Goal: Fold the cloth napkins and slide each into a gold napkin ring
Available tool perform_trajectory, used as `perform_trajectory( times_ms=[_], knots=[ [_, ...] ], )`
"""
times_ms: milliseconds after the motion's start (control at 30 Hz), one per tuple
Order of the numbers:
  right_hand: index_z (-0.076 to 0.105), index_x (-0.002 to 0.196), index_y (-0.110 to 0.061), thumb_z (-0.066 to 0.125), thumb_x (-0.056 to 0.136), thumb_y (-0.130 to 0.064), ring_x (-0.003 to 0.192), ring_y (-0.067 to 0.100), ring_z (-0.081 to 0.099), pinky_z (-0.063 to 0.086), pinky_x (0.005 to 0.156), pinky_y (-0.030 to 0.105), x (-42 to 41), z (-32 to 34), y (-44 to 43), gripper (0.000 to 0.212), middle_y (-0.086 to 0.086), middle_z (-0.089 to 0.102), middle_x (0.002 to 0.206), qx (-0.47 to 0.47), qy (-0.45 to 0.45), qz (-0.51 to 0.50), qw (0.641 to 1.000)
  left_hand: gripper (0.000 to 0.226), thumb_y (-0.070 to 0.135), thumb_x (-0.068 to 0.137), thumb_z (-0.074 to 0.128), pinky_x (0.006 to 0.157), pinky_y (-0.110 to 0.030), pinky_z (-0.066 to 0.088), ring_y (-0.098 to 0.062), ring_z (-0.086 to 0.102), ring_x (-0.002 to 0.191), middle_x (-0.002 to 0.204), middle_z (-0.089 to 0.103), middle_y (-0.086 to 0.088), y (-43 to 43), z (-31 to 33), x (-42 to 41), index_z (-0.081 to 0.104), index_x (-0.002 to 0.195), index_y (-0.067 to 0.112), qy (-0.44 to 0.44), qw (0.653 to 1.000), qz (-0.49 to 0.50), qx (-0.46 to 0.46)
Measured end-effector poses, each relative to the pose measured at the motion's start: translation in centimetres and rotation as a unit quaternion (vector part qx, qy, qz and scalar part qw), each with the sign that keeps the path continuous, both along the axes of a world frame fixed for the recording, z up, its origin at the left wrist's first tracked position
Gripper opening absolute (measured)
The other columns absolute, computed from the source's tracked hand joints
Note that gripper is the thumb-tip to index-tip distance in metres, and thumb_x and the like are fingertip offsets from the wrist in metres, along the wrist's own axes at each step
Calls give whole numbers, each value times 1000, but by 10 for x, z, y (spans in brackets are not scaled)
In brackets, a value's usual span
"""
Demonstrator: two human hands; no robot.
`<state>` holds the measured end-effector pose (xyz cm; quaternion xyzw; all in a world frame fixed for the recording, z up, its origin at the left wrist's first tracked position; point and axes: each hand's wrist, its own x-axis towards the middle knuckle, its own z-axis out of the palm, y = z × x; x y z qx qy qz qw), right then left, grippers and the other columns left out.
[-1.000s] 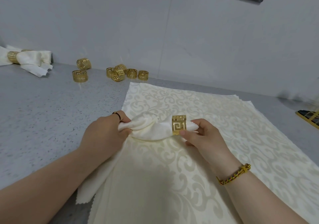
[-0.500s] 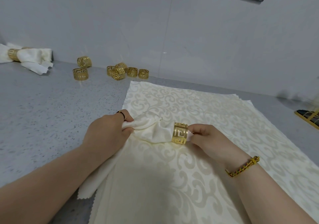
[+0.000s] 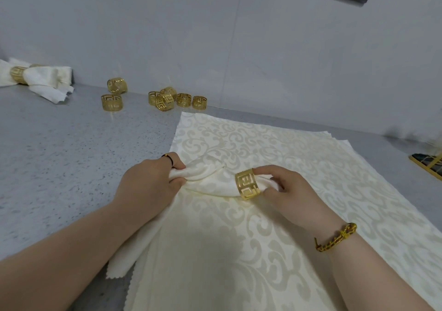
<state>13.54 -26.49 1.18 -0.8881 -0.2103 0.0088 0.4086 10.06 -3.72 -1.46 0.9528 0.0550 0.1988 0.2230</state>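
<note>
Where speckled counter (image 3: 59, 155) meets wall (image 3: 167, 35), spare rings (image 3: 183, 100)

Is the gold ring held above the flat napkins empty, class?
No: the bunched napkin passes through the gold ring, and its tip pokes out by the right hand, which pinches the ring.

A bunched cream napkin (image 3: 210, 181) lies sideways, its right end through a gold ring (image 3: 247, 184). Spare rings (image 3: 167, 98) cluster farther back.
</note>
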Motion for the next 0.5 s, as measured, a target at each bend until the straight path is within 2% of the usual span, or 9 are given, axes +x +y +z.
perform_trajectory(
  times_ms=[33, 100, 167, 267, 367, 433, 500],
  knots=[
    [60, 82, -32, 49, 83, 3, 54, 6, 46, 35, 52, 12, -1, 1, -3, 37, 5, 62, 72, -4, 18, 8, 1000, 15, 32, 90, 52, 55, -10, 28, -8, 44, 66, 66, 45, 16, 0, 0, 0, 53, 104, 28, 0, 1000, 0, 1],
    [65, 75, -18, 47, 85, 3, 46, 4, 45, 38, 52, 17, -1, 4, -8, 30, -3, 53, 57, 0, 63, 8, 998, 17, 32, 90, 52, 55, -14, 30, -7, 44, 65, 66, 45, 16, 1, 0, 0, 53, 106, 27, -1, 1000, -1, 3],
    [66, 72, -9, 46, 86, 3, 41, 4, 44, 40, 49, 18, 1, 5, -15, 28, -8, 50, 47, 25, 86, -15, 996, 18, 32, 90, 52, 55, -12, 29, -7, 43, 66, 66, 44, 16, 1, -1, 0, 53, 107, 27, -2, 1000, -6, 7],
    [63, 63, -16, 47, 85, 5, 36, 1, 42, 35, 42, 10, 4, 4, -15, 34, -11, 49, 41, 59, 72, -43, 995, 20, 33, 90, 53, 56, -8, 27, -5, 43, 63, 65, 44, 16, 2, 0, -1, 54, 108, 26, -3, 1000, -14, 10],
    [51, 55, -17, 49, 83, 5, 37, 2, 36, 30, 42, 9, 4, -2, -7, 36, -10, 41, 45, 25, 23, -38, 999, 20, 33, 90, 52, 55, -7, 26, -1, 39, 59, 64, 43, 15, 1, 1, -3, 53, 109, 26, -4, 1000, -20, 14],
    [48, 56, -19, 51, 82, 2, 38, 1, 36, 31, 43, 9, 2, -4, -3, 34, -13, 40, 43, 12, 18, -23, 999, 20, 34, 90, 51, 57, -7, 26, -4, 41, 61, 64, 43, 15, -2, 3, -5, 52, 109, 28, -4, 1000, -24, 16],
    [49, 61, -21, 55, 82, -2, 41, -1, 38, 32, 45, 9, 0, -3, -4, 30, -13, 43, 50, 1, 24, -6, 1000, 20, 36, 90, 50, 58, -7, 26, -3, 41, 61, 65, 42, 17, -5, 4, -9, 52, 109, 29, 2, 999, -29, 25]
  ],
)
